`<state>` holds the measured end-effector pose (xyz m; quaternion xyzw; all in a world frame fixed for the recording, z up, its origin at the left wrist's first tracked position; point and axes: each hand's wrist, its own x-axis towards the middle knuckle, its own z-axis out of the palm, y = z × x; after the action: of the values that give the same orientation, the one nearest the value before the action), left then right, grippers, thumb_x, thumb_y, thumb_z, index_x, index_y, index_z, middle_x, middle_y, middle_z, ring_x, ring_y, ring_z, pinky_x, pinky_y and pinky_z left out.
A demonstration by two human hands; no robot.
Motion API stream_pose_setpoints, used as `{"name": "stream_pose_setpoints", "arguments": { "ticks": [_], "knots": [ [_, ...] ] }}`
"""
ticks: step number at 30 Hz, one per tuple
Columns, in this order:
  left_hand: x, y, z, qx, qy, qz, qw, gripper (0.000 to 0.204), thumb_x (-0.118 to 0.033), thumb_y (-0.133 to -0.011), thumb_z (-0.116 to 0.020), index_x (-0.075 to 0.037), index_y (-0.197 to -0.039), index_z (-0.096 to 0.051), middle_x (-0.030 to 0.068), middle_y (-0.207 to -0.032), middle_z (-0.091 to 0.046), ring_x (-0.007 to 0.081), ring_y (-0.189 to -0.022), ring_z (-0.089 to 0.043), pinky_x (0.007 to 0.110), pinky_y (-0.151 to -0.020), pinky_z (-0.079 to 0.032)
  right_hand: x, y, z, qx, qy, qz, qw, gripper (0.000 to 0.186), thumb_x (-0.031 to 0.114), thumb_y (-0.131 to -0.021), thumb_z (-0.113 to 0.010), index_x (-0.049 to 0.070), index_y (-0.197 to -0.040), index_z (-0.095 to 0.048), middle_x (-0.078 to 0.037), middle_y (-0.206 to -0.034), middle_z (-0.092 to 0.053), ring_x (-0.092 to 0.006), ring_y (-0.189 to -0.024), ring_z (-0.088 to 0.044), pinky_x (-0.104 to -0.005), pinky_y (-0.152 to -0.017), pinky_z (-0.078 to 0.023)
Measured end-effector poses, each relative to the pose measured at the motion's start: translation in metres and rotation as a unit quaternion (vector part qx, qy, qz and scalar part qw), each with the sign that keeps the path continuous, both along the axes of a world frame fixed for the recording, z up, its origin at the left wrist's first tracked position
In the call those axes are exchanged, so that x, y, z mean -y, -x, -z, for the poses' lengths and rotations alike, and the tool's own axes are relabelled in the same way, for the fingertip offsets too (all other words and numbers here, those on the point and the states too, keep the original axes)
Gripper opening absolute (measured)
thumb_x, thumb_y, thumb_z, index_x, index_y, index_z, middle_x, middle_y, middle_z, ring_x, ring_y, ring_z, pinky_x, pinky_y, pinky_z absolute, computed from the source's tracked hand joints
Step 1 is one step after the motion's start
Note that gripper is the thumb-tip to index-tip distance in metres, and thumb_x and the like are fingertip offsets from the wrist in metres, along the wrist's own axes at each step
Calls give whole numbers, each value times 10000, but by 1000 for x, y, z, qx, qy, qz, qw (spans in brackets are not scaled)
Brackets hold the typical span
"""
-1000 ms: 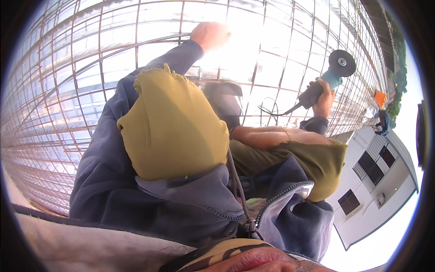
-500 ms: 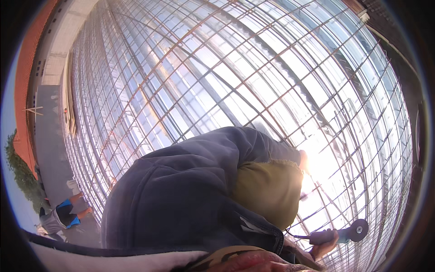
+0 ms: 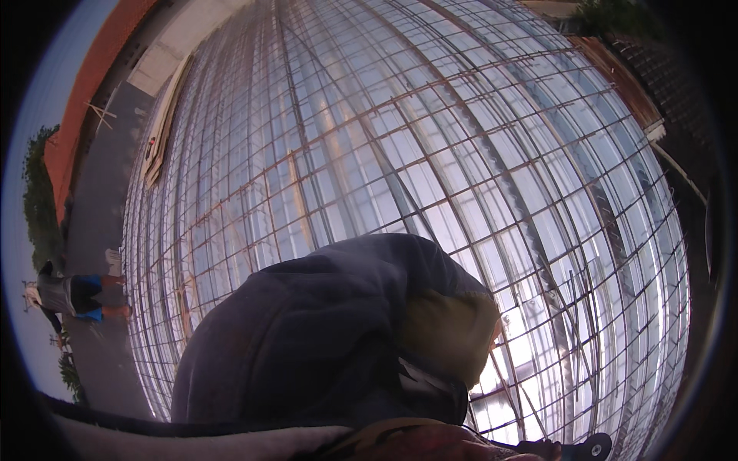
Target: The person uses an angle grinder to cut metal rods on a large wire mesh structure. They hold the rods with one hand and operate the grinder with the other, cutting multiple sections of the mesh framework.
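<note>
A dark jacket sleeve (image 3: 346, 307) bends across the lower middle, with olive cloth (image 3: 446, 330) below its bend. Only a sliver of my left hand (image 3: 498, 330) shows past the cloth, close to the steel rebar mesh (image 3: 507, 253); its fingers are hidden. At the lower edge, right of the middle, an angle grinder (image 3: 550, 449) shows in part, its round dark disc (image 3: 596, 447) pointing right. My right hand (image 3: 530, 457) is around the grinder's body, mostly cut off by the picture's edge.
Rebar lies in a wide grid over shiny, pale sheeting. Timber planks (image 3: 165, 123) rest along the far left edge, beside a grey strip of ground (image 3: 108, 184). Another person (image 3: 77, 296) in blue-and-black shorts stands at the left. Tiled roofs (image 3: 661, 84) border the right.
The view has shifted, and the bright glare near my left hand has shrunk. My right hand and the grinder now sit lower in the picture, mostly out of sight.
</note>
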<state>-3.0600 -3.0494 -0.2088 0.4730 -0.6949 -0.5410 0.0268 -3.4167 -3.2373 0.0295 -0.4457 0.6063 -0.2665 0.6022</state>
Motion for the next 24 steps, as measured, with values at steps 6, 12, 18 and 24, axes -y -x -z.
{"name": "stream_pose_setpoints", "arguments": {
  "ticks": [6,12,18,24],
  "knots": [
    [-29,-45,-63,-13,32,-143,989,630,-559,-1125,-498,-14,-1021,-796,205,-961,-769,386,-905,-707,542,-844,-533,6,-2,-1,17,5,6,1000,373,311,-982,-701,-26,-1138,-669,-121,-892,-704,-233,-757,-710,-372,-702,-606],
    [-55,-117,-157,93,141,-276,946,527,-574,-1092,-555,-103,-1014,-779,171,-958,-765,423,-957,-713,561,-845,-543,9,-3,-6,23,13,9,1000,353,305,-988,-694,-24,-1116,-676,-114,-872,-705,-231,-749,-710,-377,-696,-606],
    [-71,-88,-145,124,164,-291,934,461,-528,-1097,-550,-136,-987,-766,149,-940,-774,416,-948,-730,565,-836,-569,2,-6,-14,13,13,8,1000,334,298,-993,-687,-21,-1093,-683,-107,-853,-706,-229,-741,-711,-382,-691,-606],
    [-5,26,-142,73,213,-285,932,465,-494,-1096,-563,-100,-945,-758,168,-913,-764,421,-937,-748,531,-815,-601,-3,40,-50,18,25,75,997,318,292,-998,-680,-18,-1070,-689,-101,-833,-706,-227,-733,-711,-388,-685,-606]
  ]
}}
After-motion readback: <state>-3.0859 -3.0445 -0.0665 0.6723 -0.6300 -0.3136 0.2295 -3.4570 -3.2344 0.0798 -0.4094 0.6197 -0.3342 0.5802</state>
